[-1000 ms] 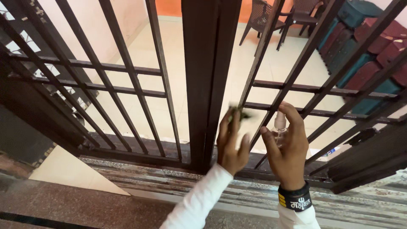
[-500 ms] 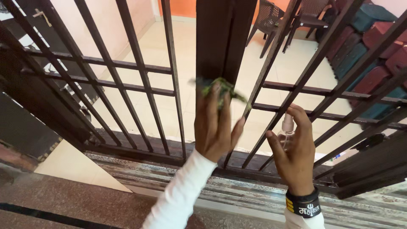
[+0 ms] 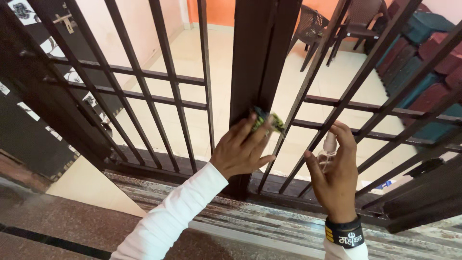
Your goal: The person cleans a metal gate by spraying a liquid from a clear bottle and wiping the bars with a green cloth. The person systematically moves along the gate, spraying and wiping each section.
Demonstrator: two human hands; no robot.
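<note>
My left hand (image 3: 240,149) presses a small green and dark cloth (image 3: 269,121) flat against the wide dark centre post (image 3: 257,58) of a brown metal gate. Only an edge of the cloth shows past my fingers. My right hand (image 3: 334,175) is held up to the right of the post, wrapped around a small clear spray bottle (image 3: 329,147) with a pale pink top, my forefinger resting on the nozzle. The bottle sits just in front of a slanted gate bar (image 3: 308,91). Both arms wear white sleeves, and the right wrist carries a black band.
Gate bars and rails (image 3: 144,86) span the whole view. Behind them lies a cream tiled floor (image 3: 202,58), brown chairs (image 3: 313,26) at the back and stacked red and teal cases (image 3: 423,53) at the right. A patterned stone threshold (image 3: 240,212) runs below the gate.
My left hand with the cloth rose up the post, then slid back down and flattened against it. The right hand with the bottle stayed nearly still. The view shifted slightly.
</note>
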